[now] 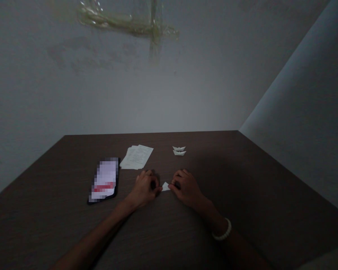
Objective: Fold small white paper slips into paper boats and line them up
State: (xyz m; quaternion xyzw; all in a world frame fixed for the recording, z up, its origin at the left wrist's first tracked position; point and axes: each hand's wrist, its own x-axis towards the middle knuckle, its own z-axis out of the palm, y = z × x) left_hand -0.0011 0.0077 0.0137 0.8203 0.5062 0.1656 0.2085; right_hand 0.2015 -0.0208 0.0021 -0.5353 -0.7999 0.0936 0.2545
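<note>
1. White paper folded into a small peaked piece point(165, 186) sits between the two hands, at the dark brown wood-grain worktop point(169, 240); whether it rests on the surface is hard to tell.
2. Two small white folded-paper boats point(179, 153), one just behind the other, stand between twelve and one o'clock from it and look finished.
3. Judged by its outline, the peaked piece is partway folded: compact, but without a boat's shape, so some folding seems left. Flat printed white sheets point(136, 157) lie toward ten or eleven o'clock, unfolded.
4. At nine o'clock, the left hand point(145, 188) pinches the piece's near edge, thumb against finger.
5. At three o'clock, the right hand point(186, 187) pinches the opposite edge, its grip equally narrow.
</note>
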